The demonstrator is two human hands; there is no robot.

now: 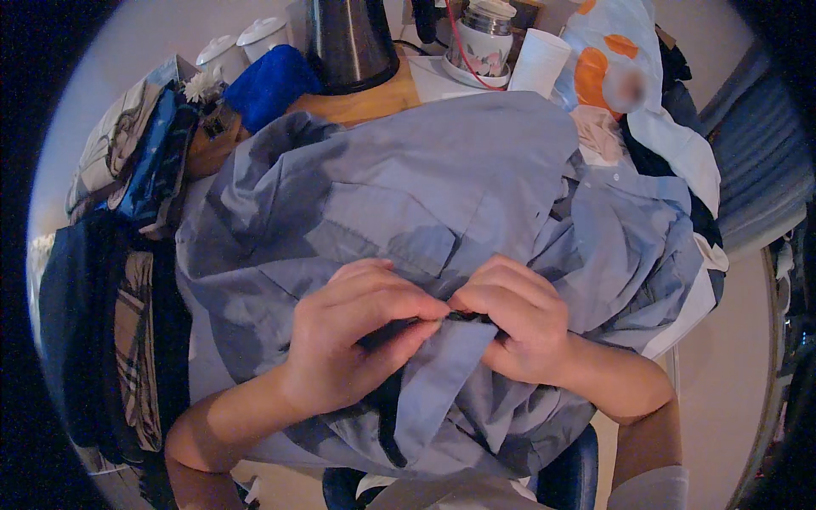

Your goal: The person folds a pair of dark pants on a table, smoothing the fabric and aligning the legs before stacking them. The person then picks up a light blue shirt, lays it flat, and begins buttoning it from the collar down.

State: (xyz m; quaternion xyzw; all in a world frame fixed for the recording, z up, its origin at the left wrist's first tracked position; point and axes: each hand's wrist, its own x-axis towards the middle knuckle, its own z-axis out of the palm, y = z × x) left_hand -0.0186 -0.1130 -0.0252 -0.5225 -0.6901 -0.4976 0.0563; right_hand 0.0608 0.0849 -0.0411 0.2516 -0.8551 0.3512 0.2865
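A large grey-blue garment [408, 146] lies crumpled over the table in front of me. It has a flapped pocket [382, 226] just beyond my hands. My left hand [363, 331] pinches the garment's edge between thumb and forefinger. Close beside it, my right hand [523, 319] grips the same edge with curled fingers, and the fingertips nearly meet. A small dark bit shows between them, too hidden to name. From this grip a flat fabric strip [440, 389] hangs down toward me. A buttoned part of grey-blue cloth [625, 223] bunches at the right.
Folded clothes [115, 146] are stacked at the left, with dark clothing [76, 331] below. Along the back stand a metal kettle [347, 44], a blue cloth [271, 86], white lidded jars [223, 54], a floral jar [484, 44], a white roll [540, 64] and a plastic bag [593, 32].
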